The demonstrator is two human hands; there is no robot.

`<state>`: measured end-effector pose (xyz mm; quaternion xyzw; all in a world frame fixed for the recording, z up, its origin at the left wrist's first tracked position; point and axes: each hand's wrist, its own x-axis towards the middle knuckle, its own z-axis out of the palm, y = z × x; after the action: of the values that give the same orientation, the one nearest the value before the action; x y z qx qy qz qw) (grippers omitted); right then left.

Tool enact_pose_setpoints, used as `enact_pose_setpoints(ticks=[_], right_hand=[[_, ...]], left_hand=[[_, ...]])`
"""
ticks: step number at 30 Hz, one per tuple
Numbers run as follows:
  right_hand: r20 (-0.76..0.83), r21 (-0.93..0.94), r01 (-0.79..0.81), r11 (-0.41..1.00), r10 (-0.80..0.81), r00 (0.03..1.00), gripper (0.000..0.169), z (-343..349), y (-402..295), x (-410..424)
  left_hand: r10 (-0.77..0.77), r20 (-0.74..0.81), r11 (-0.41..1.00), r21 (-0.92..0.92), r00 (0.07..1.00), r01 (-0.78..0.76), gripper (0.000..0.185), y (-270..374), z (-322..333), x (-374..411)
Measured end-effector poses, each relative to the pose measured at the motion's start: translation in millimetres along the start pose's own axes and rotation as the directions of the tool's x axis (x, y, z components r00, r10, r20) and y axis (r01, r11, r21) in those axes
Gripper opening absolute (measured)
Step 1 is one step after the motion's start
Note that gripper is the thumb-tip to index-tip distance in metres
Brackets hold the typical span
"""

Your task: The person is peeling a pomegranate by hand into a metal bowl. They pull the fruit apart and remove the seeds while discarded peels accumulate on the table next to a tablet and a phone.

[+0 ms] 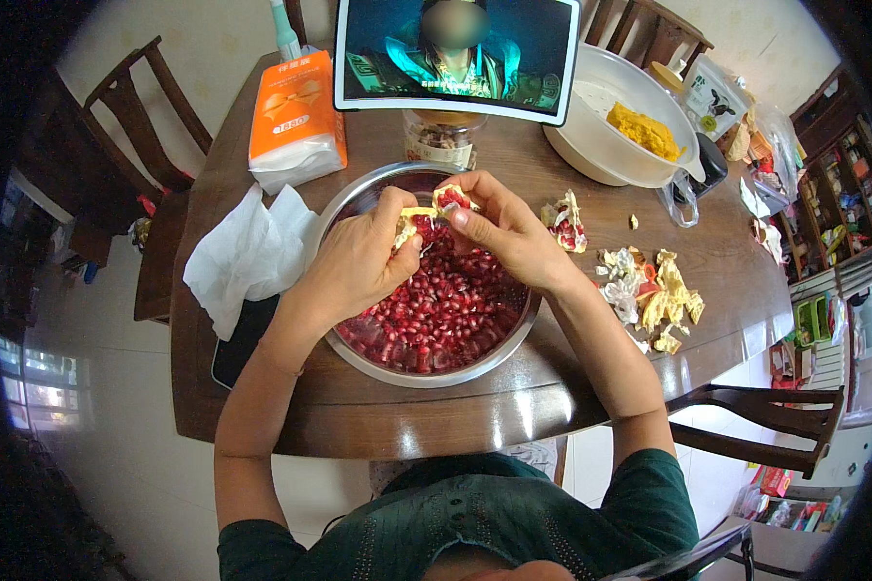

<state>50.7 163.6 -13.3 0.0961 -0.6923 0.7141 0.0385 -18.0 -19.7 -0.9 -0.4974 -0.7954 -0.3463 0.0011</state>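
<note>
Both my hands are above a round metal bowl (436, 379) that holds many loose red pomegranate seeds (436, 312). My left hand (360, 261) grips a pomegranate piece (423, 221) with pale rind and some seeds on it. Between the fingers and thumb of my right hand (505, 232) is a smaller pomegranate piece (452, 197), close beside the first one. Another chunk of pomegranate (567, 224) with seeds lies on the table right of the bowl. Farther right is a heap of peeled rind (670, 290) with crumpled white scraps (621, 290).
On the wooden table (378, 421), left, are white tissues (251, 254) over a dark phone (243, 348) and an orange tissue pack (294, 109). A tablet (458, 58) stands behind the bowl by a jar (439, 141). A white basin (588, 156) with yellow dough-like food (643, 131) sits back right.
</note>
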Motion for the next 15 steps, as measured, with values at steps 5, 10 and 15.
enact_pose_setpoints(ticks=[5, 10, 15], right_hand=[[0.006, 0.054, -0.012, 0.998, 0.011, 1.0, 0.03, 1.0, -3.8, -1.4], [0.049, 0.231, -0.089, 0.969, 0.08, 0.996, 0.029, -2.1, -4.2, -1.4], [0.0, 0.094, -0.067, 0.993, 0.067, 0.998, 0.029, 3.6, -8.5, -3.2]], left_hand=[[0.01, -0.005, 1.0, 0.0, 1.0, -0.01, 0.025, 2.2, -1.5, -1.1], [0.013, 0.002, 1.0, -0.026, 1.0, -0.013, 0.025, 1.4, -0.8, -1.6], [0.042, -0.017, 0.996, -0.075, 0.999, -0.043, 0.026, 1.2, 2.6, -1.4]])
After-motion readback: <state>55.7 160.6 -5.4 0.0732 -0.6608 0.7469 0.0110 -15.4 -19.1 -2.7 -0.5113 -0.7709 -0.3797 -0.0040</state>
